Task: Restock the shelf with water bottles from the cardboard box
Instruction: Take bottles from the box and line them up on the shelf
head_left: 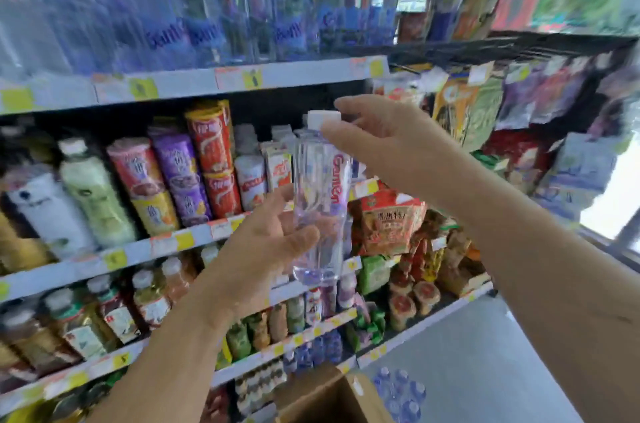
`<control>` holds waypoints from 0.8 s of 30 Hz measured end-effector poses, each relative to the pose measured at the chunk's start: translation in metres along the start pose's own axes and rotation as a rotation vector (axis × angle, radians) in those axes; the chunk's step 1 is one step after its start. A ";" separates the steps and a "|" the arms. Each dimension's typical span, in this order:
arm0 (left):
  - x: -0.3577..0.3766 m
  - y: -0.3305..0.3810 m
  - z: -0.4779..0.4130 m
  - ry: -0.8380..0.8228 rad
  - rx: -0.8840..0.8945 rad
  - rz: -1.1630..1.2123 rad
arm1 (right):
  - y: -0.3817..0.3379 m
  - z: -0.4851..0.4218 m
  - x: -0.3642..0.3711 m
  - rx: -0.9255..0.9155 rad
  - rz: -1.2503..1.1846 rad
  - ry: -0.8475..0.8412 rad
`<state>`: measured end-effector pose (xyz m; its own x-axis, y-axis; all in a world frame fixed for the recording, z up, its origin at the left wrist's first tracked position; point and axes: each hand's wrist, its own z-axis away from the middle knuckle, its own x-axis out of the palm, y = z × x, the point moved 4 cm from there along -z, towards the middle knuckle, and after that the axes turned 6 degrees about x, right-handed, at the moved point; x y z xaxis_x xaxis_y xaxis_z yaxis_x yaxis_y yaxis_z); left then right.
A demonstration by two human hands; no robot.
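I hold a clear water bottle (320, 187) with a white cap and a pink label upright in front of the shelves. My left hand (266, 249) grips its lower half from the left. My right hand (377, 138) pinches its neck just under the cap from the right. Above, the top shelf (294, 76) carries a blurred row of tall water bottles (242, 17) with blue labels. The cardboard box (332, 398) stands open on the floor at the bottom, below my arms.
Lower shelves (131, 256) are packed with drink bottles, cups and cartons. A black rack (519, 45) of hanging snack bags stands at the right. A shrink-wrapped pack of small bottles (398, 395) lies on the grey floor beside the box.
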<state>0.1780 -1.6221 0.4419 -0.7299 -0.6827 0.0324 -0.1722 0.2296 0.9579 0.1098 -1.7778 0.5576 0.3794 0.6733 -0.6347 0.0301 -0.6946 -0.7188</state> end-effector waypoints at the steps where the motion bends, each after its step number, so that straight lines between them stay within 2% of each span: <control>1: -0.001 0.010 -0.006 0.004 0.021 0.046 | 0.007 0.004 0.002 0.046 -0.122 -0.021; 3: 0.000 0.028 -0.018 -0.018 0.057 0.155 | 0.015 0.013 0.012 0.077 -0.295 -0.136; 5: 0.000 0.041 -0.031 0.003 0.062 0.235 | 0.020 0.016 0.021 0.044 -0.338 -0.198; 8: 0.002 0.049 -0.049 0.026 0.036 0.240 | 0.025 0.002 0.020 0.017 -0.401 -0.190; 11: 0.004 0.052 -0.068 0.140 0.004 0.308 | 0.031 -0.024 0.009 0.017 -0.438 -0.154; 13: 0.005 0.058 -0.086 0.160 0.031 0.243 | 0.036 -0.042 -0.001 0.006 -0.436 -0.138; 16: 0.003 0.070 -0.114 0.180 0.069 0.022 | 0.042 -0.071 -0.012 -0.033 -0.421 -0.150; 24: -0.020 0.093 -0.164 0.260 0.123 -0.079 | 0.040 -0.132 -0.020 -0.115 -0.310 -0.170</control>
<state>0.2845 -1.7008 0.5770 -0.5202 -0.8528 0.0462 -0.3124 0.2404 0.9190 0.2257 -1.8529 0.5792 0.1770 0.8820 -0.4367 0.2271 -0.4683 -0.8539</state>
